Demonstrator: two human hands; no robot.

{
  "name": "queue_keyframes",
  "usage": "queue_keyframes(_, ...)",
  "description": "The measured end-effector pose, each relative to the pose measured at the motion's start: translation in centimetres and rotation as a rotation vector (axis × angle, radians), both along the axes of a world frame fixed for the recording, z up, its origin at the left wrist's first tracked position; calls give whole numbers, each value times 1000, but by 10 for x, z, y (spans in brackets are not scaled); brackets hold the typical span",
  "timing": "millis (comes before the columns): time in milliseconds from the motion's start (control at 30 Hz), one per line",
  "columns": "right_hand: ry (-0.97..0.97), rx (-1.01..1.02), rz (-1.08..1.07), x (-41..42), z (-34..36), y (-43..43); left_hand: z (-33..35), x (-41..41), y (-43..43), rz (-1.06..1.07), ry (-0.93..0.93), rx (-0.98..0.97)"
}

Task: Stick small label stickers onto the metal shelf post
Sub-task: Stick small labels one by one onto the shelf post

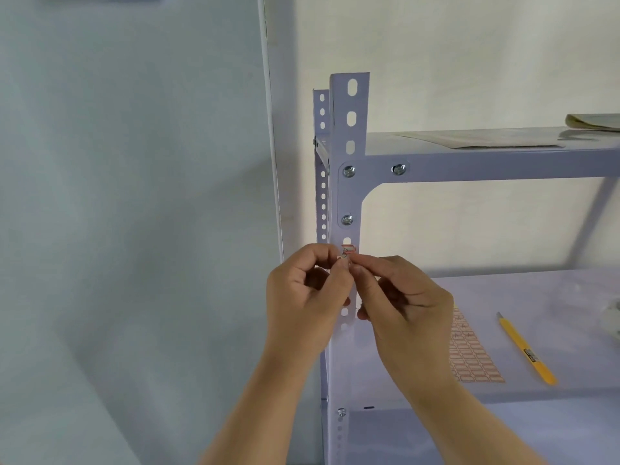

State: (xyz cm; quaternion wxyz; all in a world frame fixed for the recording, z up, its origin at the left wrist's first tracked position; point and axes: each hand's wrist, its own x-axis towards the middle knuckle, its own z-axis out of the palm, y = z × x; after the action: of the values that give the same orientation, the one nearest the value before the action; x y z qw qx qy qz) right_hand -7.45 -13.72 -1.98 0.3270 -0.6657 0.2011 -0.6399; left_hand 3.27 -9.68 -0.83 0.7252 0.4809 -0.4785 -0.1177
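Both hands pinch one tiny sticker (345, 260) between them, left hand (308, 290) and right hand (402, 297), fingertips closed tight on it right at the post (349, 196). One sticker (349, 250) already sits on the post just above. One sticker sheet (469, 354) and one yellow knife (526, 350) lie on the shelf (553, 297).

Pale lavender post (349, 196) with a red-bordered white sticker (348, 251); red-patterned sticker sheet (469, 354); yellow knife (525, 350).
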Motion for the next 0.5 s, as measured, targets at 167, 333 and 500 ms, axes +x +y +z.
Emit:
queue_keyframes(167, -21, 47, -128, 1, 4, -11, 3, 3, -2, -18, 107, 9)
queue_keyframes(333, 187, -218, -343, 3, 4, -31, 1, 8, -4, 35, 131, -5)
queue_keyframes(500, 250, -414, -446, 5, 2, -41, -2, 10, -5, 35, 154, 8)
